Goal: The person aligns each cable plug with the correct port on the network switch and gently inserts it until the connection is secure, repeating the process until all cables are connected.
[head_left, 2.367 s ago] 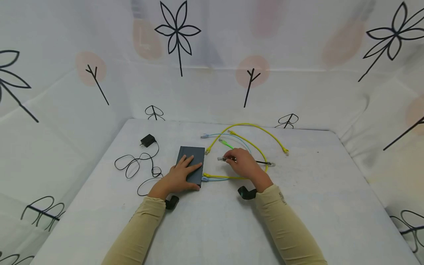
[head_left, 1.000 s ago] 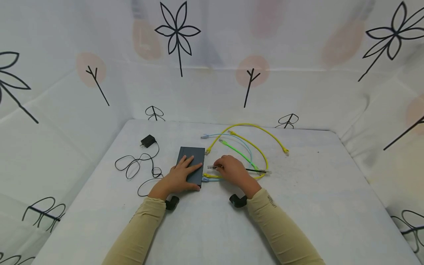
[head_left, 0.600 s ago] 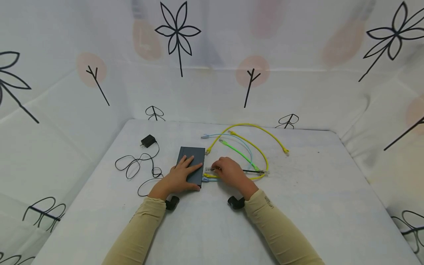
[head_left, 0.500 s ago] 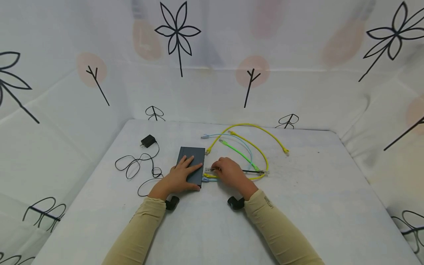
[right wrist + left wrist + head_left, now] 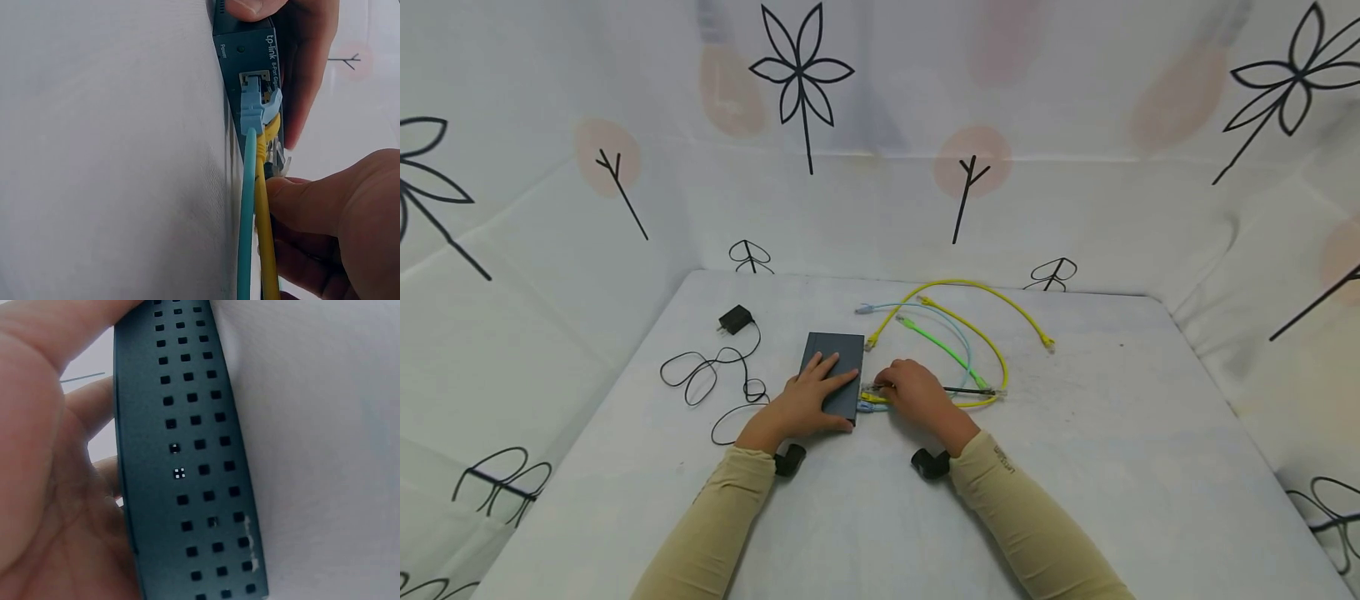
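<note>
A dark network switch (image 5: pixel 844 343) lies on the table under my left hand (image 5: pixel 805 402), whose fingers spread across its top with the thumb by the near end. Its perforated side (image 5: pixel 194 444) fills the left wrist view. My right hand (image 5: pixel 921 398) pinches a black Ethernet cable (image 5: pixel 968 390) just behind its clear plug, close to the switch's right side. In the right wrist view, a light-blue plug (image 5: pixel 253 103) sits in a port of that face. A yellow cable (image 5: pixel 267 231) runs to the face beside it and partly hides the black cable's plug.
Beyond my right hand lie a green cable (image 5: pixel 936 340) and a loose yellow cable (image 5: pixel 970 282). The light-blue cable (image 5: pixel 917 305) has its far plug on the table. At left is a black power adapter (image 5: pixel 735 318) with its cord (image 5: pixel 703 362) in loops.
My right hand has moved left and nearer to me, bringing the black cable's plug up to the switch's side. The green cable now shows more fully. My left hand has stayed in place.
</note>
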The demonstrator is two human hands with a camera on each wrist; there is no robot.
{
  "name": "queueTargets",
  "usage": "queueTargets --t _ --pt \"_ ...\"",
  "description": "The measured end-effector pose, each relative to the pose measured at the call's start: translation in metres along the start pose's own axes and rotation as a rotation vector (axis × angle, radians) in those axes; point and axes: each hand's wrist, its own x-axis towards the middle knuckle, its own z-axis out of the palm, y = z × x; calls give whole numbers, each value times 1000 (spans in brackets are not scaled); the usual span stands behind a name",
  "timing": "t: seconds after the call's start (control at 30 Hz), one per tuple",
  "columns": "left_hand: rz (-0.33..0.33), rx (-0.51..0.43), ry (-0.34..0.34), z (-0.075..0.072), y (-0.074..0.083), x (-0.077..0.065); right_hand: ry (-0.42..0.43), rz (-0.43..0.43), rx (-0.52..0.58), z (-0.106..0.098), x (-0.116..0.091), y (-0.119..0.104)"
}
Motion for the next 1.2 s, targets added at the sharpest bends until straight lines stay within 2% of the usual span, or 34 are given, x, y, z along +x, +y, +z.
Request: queueTargets --t 0.8,1.2 --pt "-4 2 -4 0 -1 0 36 -27 -28 5 0 -2" --pt "-9 -12 -8 -2 0 -1 28 7 2 5 1 -4"
